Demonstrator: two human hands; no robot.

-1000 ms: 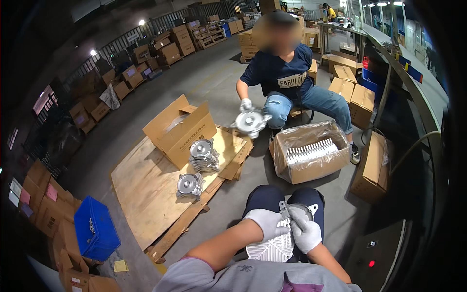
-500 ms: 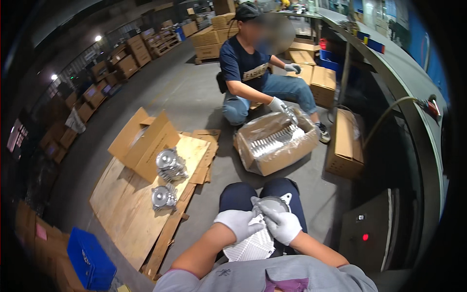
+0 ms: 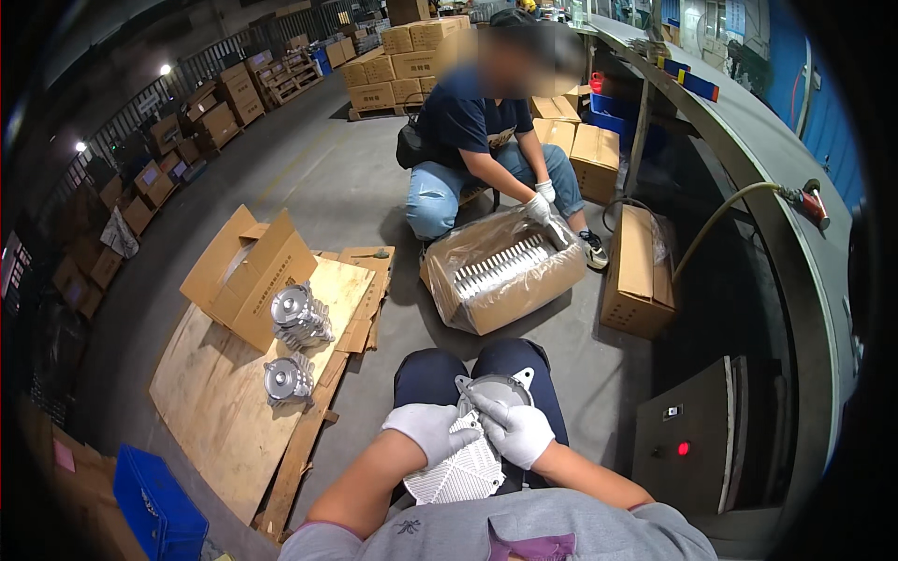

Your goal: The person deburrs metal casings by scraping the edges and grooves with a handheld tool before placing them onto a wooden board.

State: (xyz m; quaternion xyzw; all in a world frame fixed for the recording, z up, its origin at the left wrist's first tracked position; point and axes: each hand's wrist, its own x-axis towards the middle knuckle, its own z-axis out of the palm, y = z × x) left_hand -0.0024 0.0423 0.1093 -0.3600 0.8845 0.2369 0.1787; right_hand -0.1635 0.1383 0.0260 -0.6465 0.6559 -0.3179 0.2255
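Note:
A silvery cast-metal housing (image 3: pixel 456 474), with a finned plate and a round flanged end, rests across my thighs. My left hand (image 3: pixel 432 433), in a white glove, grips its left side, the thumb lying over the fins. My right hand (image 3: pixel 517 434), gloved too, is closed on the housing's right side. Its fingers reach up-left across the round end, and the fingertips look grey. Whatever lies beneath both palms is hidden.
On a wooden pallet (image 3: pixel 210 411) at left stand stacked castings (image 3: pixel 299 313) and an open carton (image 3: pixel 245 280). Ahead, a crouching co-worker (image 3: pixel 468 122) reaches into a plastic-lined box (image 3: pixel 510 299) of finned parts. A blue bin (image 3: pixel 159 505) sits lower left; a long bench (image 3: pixel 748 140) runs along the right.
The co-worker has leaned forward, and both their gloved hands are now together at the box's far right corner. My hands keep nearly the same hold; the whole view has shifted slightly.

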